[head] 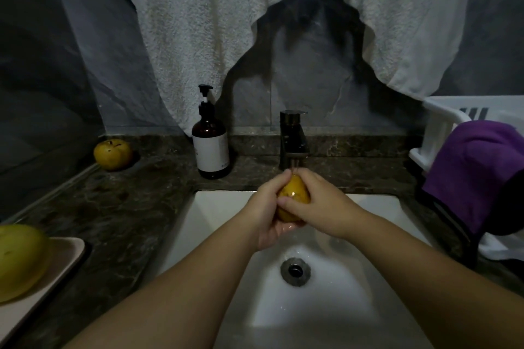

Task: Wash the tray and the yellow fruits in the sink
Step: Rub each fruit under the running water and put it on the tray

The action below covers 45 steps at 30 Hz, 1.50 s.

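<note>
Both forearms reach over white sink point(221, 207); left hand point(268, 212) cups yellow fruit point(293, 195) from below, right hand point(317, 204) grips it, under faucet point(293, 139). Near left on surface point(122, 207): tray point(61, 261) carrying second fruit point(19, 258). Third fruit point(112, 153) far left, beside soap bottle point(210, 142).

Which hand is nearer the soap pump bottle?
Left. The left hand cups the yellow fruit under the faucet, on the side toward the soap pump bottle. The right hand holds the fruit's far side, farther away.
</note>
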Available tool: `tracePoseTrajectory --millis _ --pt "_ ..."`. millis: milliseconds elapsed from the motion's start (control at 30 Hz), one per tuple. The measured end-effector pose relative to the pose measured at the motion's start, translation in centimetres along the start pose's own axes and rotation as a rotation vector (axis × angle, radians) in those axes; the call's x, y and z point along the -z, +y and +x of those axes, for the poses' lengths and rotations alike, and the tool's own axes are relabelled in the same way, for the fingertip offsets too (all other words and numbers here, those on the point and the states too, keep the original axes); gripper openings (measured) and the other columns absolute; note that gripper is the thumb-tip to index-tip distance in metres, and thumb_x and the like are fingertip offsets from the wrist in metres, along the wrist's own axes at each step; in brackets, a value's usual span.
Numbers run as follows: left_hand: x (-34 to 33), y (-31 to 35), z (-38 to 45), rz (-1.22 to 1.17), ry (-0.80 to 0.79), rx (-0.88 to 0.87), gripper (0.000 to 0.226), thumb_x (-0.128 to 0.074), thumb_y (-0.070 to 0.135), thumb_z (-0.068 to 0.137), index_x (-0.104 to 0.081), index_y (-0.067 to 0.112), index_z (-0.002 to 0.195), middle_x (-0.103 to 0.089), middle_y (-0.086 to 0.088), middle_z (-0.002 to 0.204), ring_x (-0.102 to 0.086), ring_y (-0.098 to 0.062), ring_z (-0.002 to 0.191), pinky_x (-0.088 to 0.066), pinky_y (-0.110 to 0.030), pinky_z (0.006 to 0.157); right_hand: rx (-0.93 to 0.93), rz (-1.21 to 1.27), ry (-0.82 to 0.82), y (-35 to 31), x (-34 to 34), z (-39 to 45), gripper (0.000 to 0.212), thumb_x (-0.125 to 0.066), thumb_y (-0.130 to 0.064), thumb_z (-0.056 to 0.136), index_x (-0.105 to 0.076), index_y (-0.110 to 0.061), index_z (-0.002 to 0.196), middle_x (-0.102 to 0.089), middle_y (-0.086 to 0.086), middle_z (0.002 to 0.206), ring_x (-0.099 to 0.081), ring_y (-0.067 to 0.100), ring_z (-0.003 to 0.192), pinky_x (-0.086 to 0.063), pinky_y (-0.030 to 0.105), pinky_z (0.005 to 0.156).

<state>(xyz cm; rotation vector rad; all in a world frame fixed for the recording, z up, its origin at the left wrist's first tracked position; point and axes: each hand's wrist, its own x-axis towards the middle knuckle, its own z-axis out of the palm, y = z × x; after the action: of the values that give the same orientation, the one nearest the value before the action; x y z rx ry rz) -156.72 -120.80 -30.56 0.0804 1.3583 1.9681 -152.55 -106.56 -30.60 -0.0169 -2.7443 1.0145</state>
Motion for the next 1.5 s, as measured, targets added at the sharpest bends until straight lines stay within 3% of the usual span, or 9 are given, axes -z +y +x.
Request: tracePoseTrajectory --millis 367,500,633,833,1000,1100,1267,1400,1500 --pt "0.8 0.2 0.4 0.038 0.054 0.106 0.078 -0.059 0.076 0.088 -0.067 0.011 0.131 -0.076 -0.014 0.107 -0.077 -0.025 0.083 -0.06 -0.034 0.081 -0.007 -0.02 -0.026 0.3 -0.1 0.1 0.077 -0.069 -0.065 0.08 -0.033 -0.044 0.145 -0.046 -0.009 0.134 -0.056 0.01 0.109 -0.055 0.034 0.088" --pt "0.0 0.2 0.2 -0.029 0.041 0.059 0.064 -0.067 0.064 0.09 -0.067 0.014 0.131 -0.077 -0.021 0.111 -0.078 -0.033 0.092 -0.064 -0.037 0.06 -0.154 0.168 0.032 -0.3 -0.1 0.4 0.056 -0.053 -0.073 0.089 -0.047 -0.035 0.129 -0.058 -0.006 0.115 -0.062 0.011 0.098 -0.056 0.032 0.077" --pt "0.6 0.1 -0.1 0.041 0.02 0.129 0.075 -0.067 0.072 0.084 -0.069 0.012 0.128 -0.076 -0.015 0.105 -0.077 -0.025 0.081 -0.063 -0.029 0.056 -0.013 0.061 -0.064 0.4 0.2 -0.2 0.062 -0.066 -0.056 0.091 -0.039 -0.043 0.145 -0.051 -0.009 0.133 -0.056 0.008 0.111 -0.053 0.03 0.089" --pt "-0.4 0.0 0.0 -0.091 -0.015 0.022 0.056 -0.063 0.053 0.095 -0.07 0.008 0.127 -0.076 -0.02 0.113 -0.077 -0.033 0.099 -0.065 -0.041 0.068 -0.218 -0.031 0.132 -1.1 -0.7 0.6 0.063 -0.029 -0.08 0.093 -0.052 -0.028 0.119 -0.062 0.001 0.106 -0.062 0.018 0.094 -0.054 0.041 0.083" --pt "0.0 -0.2 0.1 0.096 0.04 0.118 0.082 -0.055 0.081 0.086 -0.071 0.01 0.126 -0.072 -0.01 0.085 -0.071 -0.019 0.062 -0.056 -0.025 0.049 -0.129 -0.039 0.092 -0.9 -0.9 0.4 0.057 -0.029 -0.074 0.097 -0.054 -0.032 0.126 -0.06 0.001 0.114 -0.06 0.017 0.1 -0.052 0.041 0.087" --pt "-0.4 -0.2 0.1 -0.041 0.057 0.015 0.064 -0.06 0.068 0.091 -0.073 0.012 0.119 -0.079 -0.014 0.094 -0.078 -0.026 0.079 -0.063 -0.034 0.06 -0.246 0.055 0.124 -1.6 -1.3 1.1 0.066 -0.025 -0.08 0.093 -0.054 -0.028 0.121 -0.061 0.004 0.109 -0.061 0.022 0.098 -0.052 0.041 0.085" --pt "0.7 0.2 0.1 0.017 0.062 0.037 0.058 -0.067 0.066 0.087 -0.074 0.018 0.12 -0.078 -0.014 0.102 -0.078 -0.029 0.089 -0.063 -0.039 0.065 0.009 -0.07 0.086 -1.1 -1.0 0.3 0.058 -0.029 -0.078 0.092 -0.046 -0.046 0.138 -0.052 -0.008 0.117 -0.057 0.014 0.104 -0.051 0.036 0.084" --pt "-0.1 -0.3 0.3 0.043 0.108 -0.036 0.06 -0.06 0.068 0.092 -0.07 0.019 0.126 -0.078 -0.015 0.112 -0.077 -0.029 0.099 -0.065 -0.043 0.078 -0.286 0.069 0.116 -1.8 -1.6 1.1 0.064 -0.021 -0.079 0.095 -0.057 -0.031 0.116 -0.063 0.002 0.104 -0.062 0.022 0.094 -0.051 0.038 0.08" --pt "0.2 -0.1 0.0 0.029 0.067 0.079 0.072 -0.05 0.076 0.094 -0.07 0.013 0.123 -0.078 -0.015 0.094 -0.079 -0.026 0.079 -0.064 -0.035 0.059 -0.085 -0.127 0.175 -1.6 -1.4 0.4 0.064 -0.02 -0.079 0.091 -0.054 -0.037 0.126 -0.06 -0.005 0.115 -0.06 0.017 0.097 -0.049 0.037 0.08"
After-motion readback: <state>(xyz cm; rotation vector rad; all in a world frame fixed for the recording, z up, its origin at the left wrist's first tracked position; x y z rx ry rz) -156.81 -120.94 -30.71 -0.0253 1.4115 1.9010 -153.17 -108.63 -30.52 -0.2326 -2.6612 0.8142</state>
